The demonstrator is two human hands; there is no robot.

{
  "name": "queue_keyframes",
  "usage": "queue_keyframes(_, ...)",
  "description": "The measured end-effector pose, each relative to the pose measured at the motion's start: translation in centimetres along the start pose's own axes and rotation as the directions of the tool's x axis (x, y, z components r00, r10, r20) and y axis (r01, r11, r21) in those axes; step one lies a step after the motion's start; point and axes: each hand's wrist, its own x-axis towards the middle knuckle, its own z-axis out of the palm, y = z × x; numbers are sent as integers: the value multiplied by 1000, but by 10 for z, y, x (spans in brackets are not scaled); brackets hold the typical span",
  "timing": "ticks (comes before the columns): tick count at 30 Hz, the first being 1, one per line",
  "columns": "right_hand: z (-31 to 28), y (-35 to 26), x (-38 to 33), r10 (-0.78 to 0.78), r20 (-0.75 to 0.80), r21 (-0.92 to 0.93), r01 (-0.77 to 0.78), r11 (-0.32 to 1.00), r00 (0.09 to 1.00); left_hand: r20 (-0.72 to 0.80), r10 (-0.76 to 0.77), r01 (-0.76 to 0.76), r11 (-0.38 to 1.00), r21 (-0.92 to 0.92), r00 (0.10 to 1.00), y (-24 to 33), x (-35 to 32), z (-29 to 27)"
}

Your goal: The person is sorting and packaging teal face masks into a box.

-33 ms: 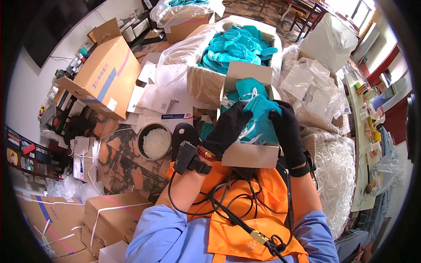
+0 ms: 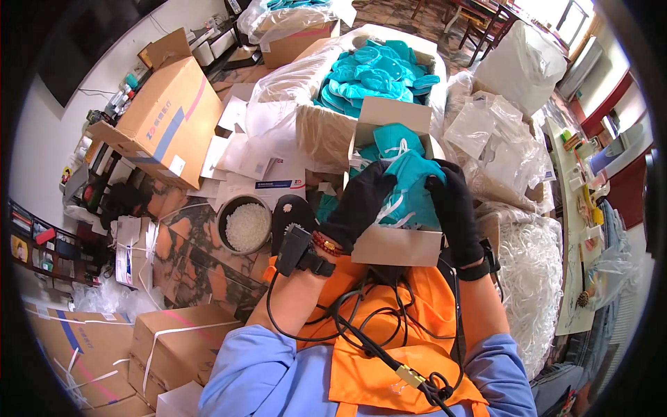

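A small pale carton (image 2: pixel 396 249) stands open on my lap, flaps folded out. Teal face masks (image 2: pixel 401 137) with white straps fill it. Over them, one teal face mask (image 2: pixel 415 186) is held between my two black-gloved hands. My left hand (image 2: pixel 363 201) pinches its left edge, thumb and fingers closed on it. On the other side, my right hand (image 2: pixel 453 205) grips the mask's right edge. A white strap hangs from the mask near my left fingers. My palms hide part of the carton's sides.
Beyond the carton stands a plastic-lined box (image 2: pixel 323 139) heaped with teal masks. At right is a bag of white straps (image 2: pixel 531 285). On the left are a bowl (image 2: pixel 224 233) of white bits and large cartons (image 2: pixel 163 115). Black cables (image 2: pixel 361 333) cross my orange apron.
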Motion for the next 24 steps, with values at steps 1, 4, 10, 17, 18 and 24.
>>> queue_keyframes(1, 1, -4, 0, -48, -12, -76, 47, 996, 999, -26, -34, 34, 999, -25, 999, -3, -1, 1)
queue_keyframes(4, -2, -27, 1, 139, -36, -111, -142, 984, 990, 6, -117, 117, 992, -48, 993, -5, 0, -1)
queue_keyframes(10, -11, -27, 7, 359, -135, 237, -321, 917, 924, 229, -159, 124, 980, 157, 960, 4, -3, -2)
queue_keyframes(17, -24, -34, -2, 419, 370, 647, -554, 524, 829, 65, -1, -4, 998, 66, 998, -32, -2, 16)
queue_keyframes(18, -20, -36, -5, 361, 367, 631, -515, 581, 857, 31, 33, -33, 999, -12, 999, -26, -1, 18)
queue_keyframes(24, -45, -30, 14, 393, 317, 429, -500, 752, 863, 399, -138, -19, 931, 365, 906, -9, 8, -6)
